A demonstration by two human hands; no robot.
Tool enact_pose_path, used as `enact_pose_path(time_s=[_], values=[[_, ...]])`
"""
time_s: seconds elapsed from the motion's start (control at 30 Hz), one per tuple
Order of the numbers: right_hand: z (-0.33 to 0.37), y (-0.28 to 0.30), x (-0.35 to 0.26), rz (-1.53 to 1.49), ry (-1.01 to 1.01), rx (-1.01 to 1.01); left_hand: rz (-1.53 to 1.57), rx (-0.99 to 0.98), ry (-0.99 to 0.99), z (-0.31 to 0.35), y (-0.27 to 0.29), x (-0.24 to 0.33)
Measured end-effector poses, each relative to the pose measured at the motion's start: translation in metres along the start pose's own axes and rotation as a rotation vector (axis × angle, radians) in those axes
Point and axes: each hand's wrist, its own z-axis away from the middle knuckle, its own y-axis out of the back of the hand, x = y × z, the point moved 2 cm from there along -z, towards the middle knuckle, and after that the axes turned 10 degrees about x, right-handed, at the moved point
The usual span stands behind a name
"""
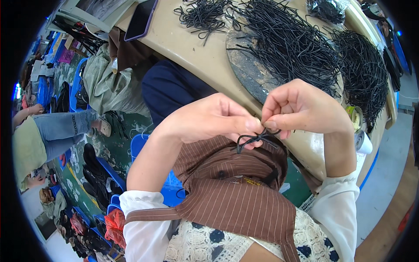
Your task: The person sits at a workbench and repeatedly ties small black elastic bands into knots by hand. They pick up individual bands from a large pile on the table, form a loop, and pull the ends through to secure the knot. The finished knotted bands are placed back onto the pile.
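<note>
Between my two hands is a thin black cord [249, 139] looped into a small bow, held above my brown striped apron [244, 205]. My left hand [227, 121] pinches it between thumb and fingers. From the other side my right hand [301, 109] pinches the same cord, its fingertips almost touching the left ones. Beyond my hands, a big heap of loose black cords [288, 39] lies on a dark round board [248, 65] on the table. A smaller pile of bow-shaped cords [203, 17] sits to its left.
The beige table [183, 30] carries a phone [141, 19], another black cord bundle [362, 70], an open tin [355, 117] and a white cup [363, 143]. At left stand blue crates [111, 172] with black shoe parts, a pale sack [107, 83] and another person [39, 139].
</note>
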Motion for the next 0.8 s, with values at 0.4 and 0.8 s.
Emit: enact_pose_path(time_s=[0.4, 0.8], values=[[0.007, -0.035, 0.059, -0.612, 0.558, 0.681, 0.347, 0.256, 0.033, -0.012, -0.007, -0.002], [0.017, -0.051, 0.048, -0.674, 0.457, 0.695, 0.279, 0.126, 0.082, -0.008, -0.003, 0.004]])
